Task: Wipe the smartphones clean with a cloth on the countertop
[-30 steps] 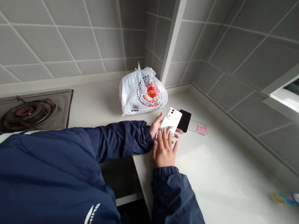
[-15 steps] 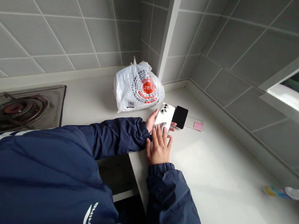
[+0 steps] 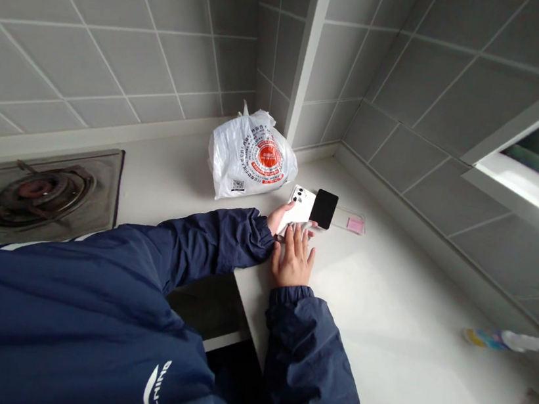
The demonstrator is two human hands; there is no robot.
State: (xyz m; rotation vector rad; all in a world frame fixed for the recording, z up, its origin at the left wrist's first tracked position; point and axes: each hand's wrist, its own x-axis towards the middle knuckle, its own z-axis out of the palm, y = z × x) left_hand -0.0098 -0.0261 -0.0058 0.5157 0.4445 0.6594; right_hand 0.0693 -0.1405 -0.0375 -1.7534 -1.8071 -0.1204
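A white smartphone (image 3: 300,207) lies back side up in my left hand (image 3: 278,218), with its camera lenses at the far end. My left fingers wrap around it from below, and their tips show at its right edge. Across the near end of the phone rest the outstretched fingers of my right hand (image 3: 294,258); what lies right under the fingertips is hard to make out. Just right of the phone is a flat black rectangular thing (image 3: 324,209). Beside that lies a clear, thin phone case or sleeve (image 3: 341,219) with a pink label (image 3: 355,225).
A white plastic bag (image 3: 250,160) with red print stands behind my left hand on the white counter (image 3: 386,297). A gas burner (image 3: 36,198) is at the left. At the right, a blurred bottle (image 3: 504,340) lies near the tiled wall (image 3: 415,155).
My right hand has shifted slightly along the phone's near end, fingers still stretched out. The left hand keeps hold of the phone. The whole view has turned a little.
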